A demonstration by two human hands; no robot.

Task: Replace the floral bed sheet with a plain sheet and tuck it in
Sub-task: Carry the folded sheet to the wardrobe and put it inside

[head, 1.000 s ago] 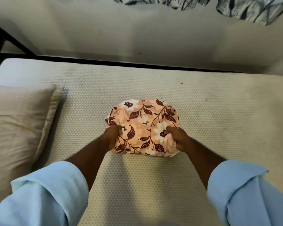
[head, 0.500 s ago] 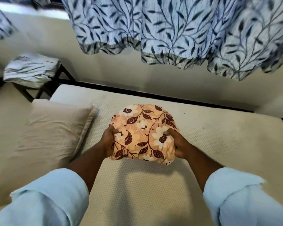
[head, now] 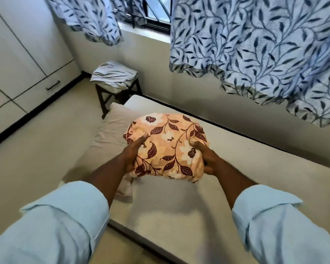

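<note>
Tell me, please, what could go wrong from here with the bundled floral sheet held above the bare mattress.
1. The floral sheet is a loose ball gripped between the left hand and right hand; a corner hangs below, so it may unravel and trail.
2. The stool near the bed carries a folded cloth; dropping the bundle there could knock it off.
</note>
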